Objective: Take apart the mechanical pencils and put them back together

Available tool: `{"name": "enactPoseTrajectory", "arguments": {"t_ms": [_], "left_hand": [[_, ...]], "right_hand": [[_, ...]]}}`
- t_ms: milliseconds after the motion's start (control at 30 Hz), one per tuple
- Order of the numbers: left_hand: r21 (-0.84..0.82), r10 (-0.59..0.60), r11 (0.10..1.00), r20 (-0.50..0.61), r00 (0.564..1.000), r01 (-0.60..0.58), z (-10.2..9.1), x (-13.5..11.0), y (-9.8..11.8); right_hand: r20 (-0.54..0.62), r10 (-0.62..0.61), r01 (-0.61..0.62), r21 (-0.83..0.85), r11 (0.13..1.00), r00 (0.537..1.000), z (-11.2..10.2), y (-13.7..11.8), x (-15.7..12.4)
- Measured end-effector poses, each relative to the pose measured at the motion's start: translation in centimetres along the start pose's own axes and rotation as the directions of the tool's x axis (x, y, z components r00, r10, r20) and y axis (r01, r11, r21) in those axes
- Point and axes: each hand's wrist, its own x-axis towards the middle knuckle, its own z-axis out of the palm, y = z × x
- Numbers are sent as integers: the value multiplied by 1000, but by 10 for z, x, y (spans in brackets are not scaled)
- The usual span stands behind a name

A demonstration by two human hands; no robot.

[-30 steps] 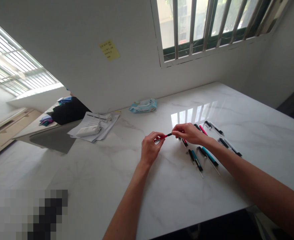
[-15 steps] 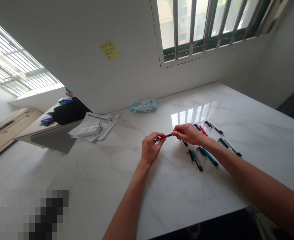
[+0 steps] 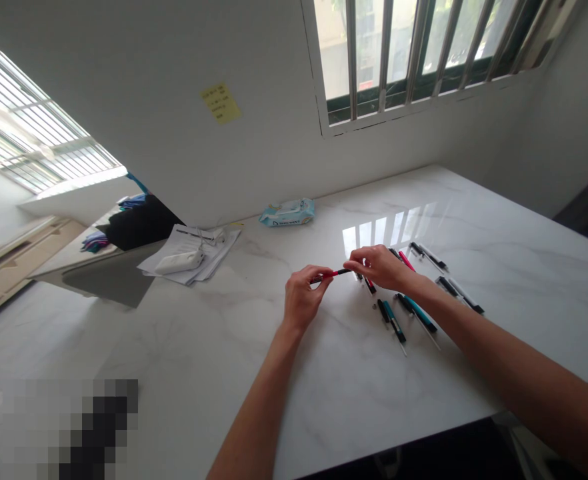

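Observation:
My left hand (image 3: 305, 293) is closed around the red part of a slim red-and-black pen (image 3: 343, 272) above the table. At the pen's black end, the fingers of my right hand (image 3: 380, 267) are pinched together; their tips hide that end. Below and beside my right hand lie pen parts: a teal barrel (image 3: 393, 319) next to a black piece (image 3: 383, 311), and another teal barrel (image 3: 419, 311) with a thin refill near it. A red barrel (image 3: 407, 261) shows just behind my right wrist.
White and black pen parts (image 3: 459, 293) lie right of my forearm. At the wall sits a blue wipes pack (image 3: 288, 213). Papers (image 3: 214, 260) with a white device (image 3: 179, 262) on them lie to the left. The marble-patterned table (image 3: 199, 373) ends at a front edge.
A little more of the pen's black part shows between my hands, as the fingertips of my right hand have shifted slightly right. The loose parts on the table have not moved.

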Motion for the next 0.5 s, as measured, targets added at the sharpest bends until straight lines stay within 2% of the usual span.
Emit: {"name": "enactPoseTrajectory", "arguments": {"t_ms": [133,300,500], "left_hand": [[9,1,1000,-7,1000,-1,-1,0,-1],[-39,-11,999,-1,1000,11,1,0,-2],[-49,-27,998,-16,1000,26,0,0,0]], "right_hand": [[35,-44,44,22,999,998,-1,1,0],[25,-81,83,-104,991,996,-2,0,1],[21,-89,90,-62,994,996,-3,-3,0]]}}
